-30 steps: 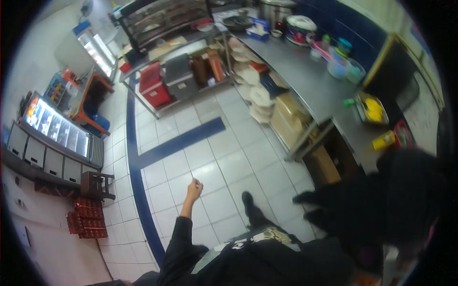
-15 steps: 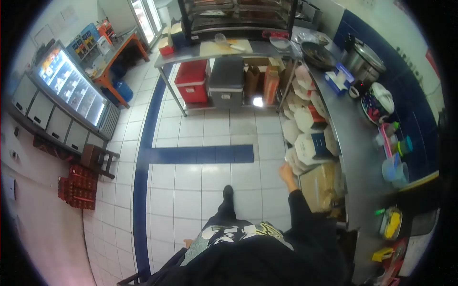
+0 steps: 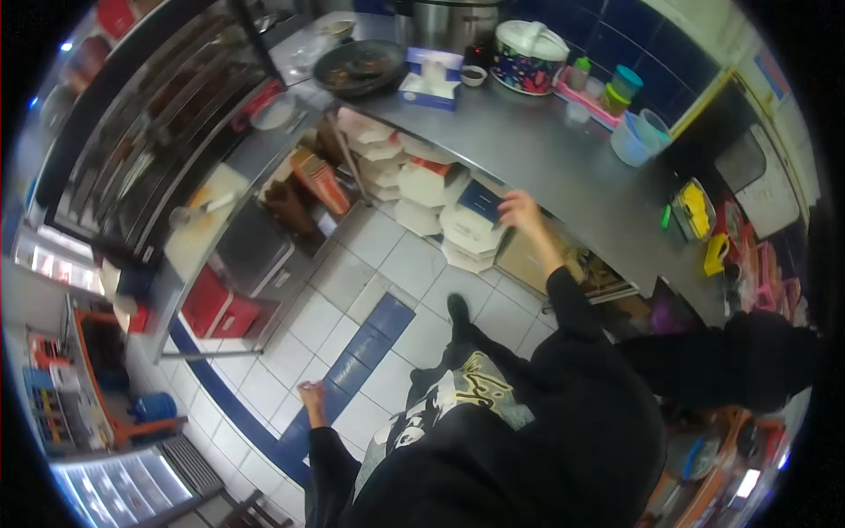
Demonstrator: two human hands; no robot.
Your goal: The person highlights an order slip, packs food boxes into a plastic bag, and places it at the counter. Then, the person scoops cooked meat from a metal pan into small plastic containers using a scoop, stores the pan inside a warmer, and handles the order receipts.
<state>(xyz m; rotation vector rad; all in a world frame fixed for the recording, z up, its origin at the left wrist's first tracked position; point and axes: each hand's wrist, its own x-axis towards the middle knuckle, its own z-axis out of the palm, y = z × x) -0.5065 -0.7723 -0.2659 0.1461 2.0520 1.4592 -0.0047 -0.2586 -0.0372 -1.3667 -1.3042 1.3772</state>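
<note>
My right hand point(image 3: 519, 211) is raised beside the front edge of the steel counter point(image 3: 572, 158), fingers loosely apart with nothing in them. Just left of it, on the shelf below, are stacks of white folded takeaway boxes point(image 3: 418, 218) and a dark blue box panel point(image 3: 481, 202). A brown cardboard box point(image 3: 525, 261) sits below the same hand. Over the tiled floor point(image 3: 312, 323), on the other side of my body, my left hand point(image 3: 312, 400) hangs with its fingers curled in. I see nothing in it, and it touches nothing.
Along the counter stand a black pan point(image 3: 359, 67), a blue tissue box point(image 3: 431, 81), a patterned pot point(image 3: 530, 60) and plastic tubs point(image 3: 640, 139). A steel table point(image 3: 180, 264) is at left, with a red cooler point(image 3: 211, 304) under it. At right is an unclear black shape point(image 3: 726, 361).
My view has swung to the right, bringing the counter across the front. My right hand has risen from beside the boxes to the counter edge. My left hand has come forward into fuller view.
</note>
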